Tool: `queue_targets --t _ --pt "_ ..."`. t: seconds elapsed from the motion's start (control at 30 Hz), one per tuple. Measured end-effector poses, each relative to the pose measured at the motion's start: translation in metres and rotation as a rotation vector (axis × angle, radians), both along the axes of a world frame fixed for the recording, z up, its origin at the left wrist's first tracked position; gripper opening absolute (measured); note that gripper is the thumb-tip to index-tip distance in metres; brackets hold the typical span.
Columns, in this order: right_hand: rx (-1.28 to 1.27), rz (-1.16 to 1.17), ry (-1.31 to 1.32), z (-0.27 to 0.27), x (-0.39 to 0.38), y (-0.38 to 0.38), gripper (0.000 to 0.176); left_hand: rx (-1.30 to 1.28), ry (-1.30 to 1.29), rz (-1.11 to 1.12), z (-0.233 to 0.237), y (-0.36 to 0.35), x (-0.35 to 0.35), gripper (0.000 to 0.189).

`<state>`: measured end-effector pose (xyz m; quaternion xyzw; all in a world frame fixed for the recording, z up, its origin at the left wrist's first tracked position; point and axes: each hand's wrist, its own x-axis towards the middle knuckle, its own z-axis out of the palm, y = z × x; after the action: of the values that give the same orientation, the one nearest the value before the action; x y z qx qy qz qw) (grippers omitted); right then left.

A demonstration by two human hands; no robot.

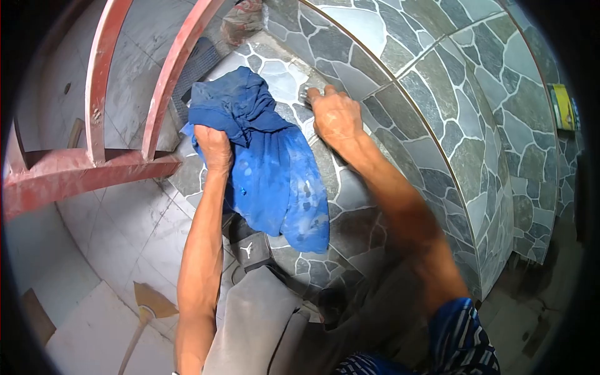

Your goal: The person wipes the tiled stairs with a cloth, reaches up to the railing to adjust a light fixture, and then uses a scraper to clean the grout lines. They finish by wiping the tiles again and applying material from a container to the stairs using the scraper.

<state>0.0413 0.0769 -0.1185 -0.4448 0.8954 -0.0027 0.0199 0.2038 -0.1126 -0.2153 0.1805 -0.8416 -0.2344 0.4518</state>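
Note:
A blue cloth (265,169) with pale smears hangs bunched from my left hand (214,147), whose fingers are wrapped in its folds. It drapes over the stone-patterned floor tiles (275,72) beneath. My right hand (336,115) is on the right of the cloth, its fingers curled down at the corner where the floor meets the stone-patterned wall tiles (375,128). Something small and greyish shows at its fingertips, but I cannot tell what it is.
A red curved railing (94,172) stands at the left with upright bars. Below it, a broom (153,303) lies on white floor tiles (81,319). A clear plastic bag (242,22) lies at the top. On the far right is a yellow container (564,106). My grey trouser leg (256,319) is at the bottom.

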Motion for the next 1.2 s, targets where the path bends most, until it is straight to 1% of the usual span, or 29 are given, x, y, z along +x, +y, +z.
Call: queue_targets --t 0.07,0.13,0.2,0.23,0.27,0.33,0.37,0.47,0.5,0.57,0.6,0.63,0.73,0.77,0.87,0.9,1.0,1.03,1.13,1.17,1.2 --pt "0.035 0.002 0.007 0.003 -0.003 -0.004 0.028 0.342 0.091 -0.038 0.004 0.010 -0.007 0.023" --pt "0.058 0.007 0.023 0.002 -0.003 -0.008 0.032 0.400 0.058 -0.013 0.016 0.025 -0.009 0.025" --pt "0.129 -0.024 0.006 0.005 0.002 -0.015 0.032 0.502 0.056 -0.044 0.015 0.026 -0.010 0.024" --pt "0.164 -0.042 -0.001 0.006 0.005 -0.019 0.033 0.424 0.080 -0.023 0.010 0.025 -0.011 0.020" --pt "0.160 -0.050 0.034 0.003 0.007 -0.024 0.034 0.404 0.061 -0.038 0.008 0.023 -0.011 0.019" --pt "0.150 -0.073 0.098 -0.002 0.010 -0.035 0.038 0.362 0.018 -0.074 0.013 0.024 -0.008 0.018" --pt "0.139 -0.080 0.097 -0.003 0.007 -0.041 0.041 0.292 0.009 -0.048 0.014 0.026 -0.008 0.017" --pt "0.159 -0.076 0.284 -0.016 0.019 -0.052 0.037 0.286 0.056 -0.076 0.020 0.028 -0.014 0.017" --pt "0.129 -0.103 0.329 -0.024 0.017 -0.053 0.037 0.355 0.035 -0.095 0.020 0.028 -0.013 0.016" --pt "0.091 -0.160 0.263 -0.019 0.009 -0.053 0.036 0.285 -0.098 -0.093 0.006 0.026 0.002 0.021" --pt "0.067 -0.188 0.237 -0.016 0.002 -0.056 0.036 0.245 -0.157 -0.092 0.009 0.024 0.001 0.024" --pt "0.156 -0.164 0.253 -0.013 0.007 -0.058 0.036 0.298 -0.131 -0.113 0.012 0.026 -0.001 0.026" --pt "0.127 -0.141 0.279 -0.008 0.017 -0.057 0.037 0.436 -0.120 -0.167 0.014 0.026 0.000 0.026" --pt "0.148 -0.181 0.179 -0.006 0.010 -0.056 0.038 0.357 -0.187 -0.175 0.006 0.022 0.007 0.025" --pt "0.175 -0.160 0.302 -0.016 0.009 -0.054 0.036 0.444 0.003 -0.102 0.024 0.033 -0.012 0.017" --pt "0.174 -0.138 0.361 -0.015 0.015 -0.053 0.035 0.513 0.005 -0.108 0.028 0.036 -0.013 0.018" --pt "0.038 -0.187 0.230 -0.013 0.008 -0.047 0.035 0.314 0.014 -0.062 0.017 0.033 -0.010 0.018" --pt "-0.036 -0.168 0.210 -0.015 -0.001 -0.047 0.031 0.334 -0.002 -0.081 0.017 0.033 -0.009 0.018" --pt "-0.087 -0.164 0.279 -0.020 0.012 -0.048 0.028 0.342 -0.053 -0.126 0.015 0.030 -0.002 0.018" --pt "-0.017 -0.191 0.295 -0.021 0.020 -0.048 0.026 0.318 -0.075 -0.132 0.011 0.029 0.000 0.019" --pt "-0.042 -0.180 0.285 -0.020 0.016 -0.048 0.024 0.276 -0.106 -0.123 0.006 0.027 0.005 0.019"
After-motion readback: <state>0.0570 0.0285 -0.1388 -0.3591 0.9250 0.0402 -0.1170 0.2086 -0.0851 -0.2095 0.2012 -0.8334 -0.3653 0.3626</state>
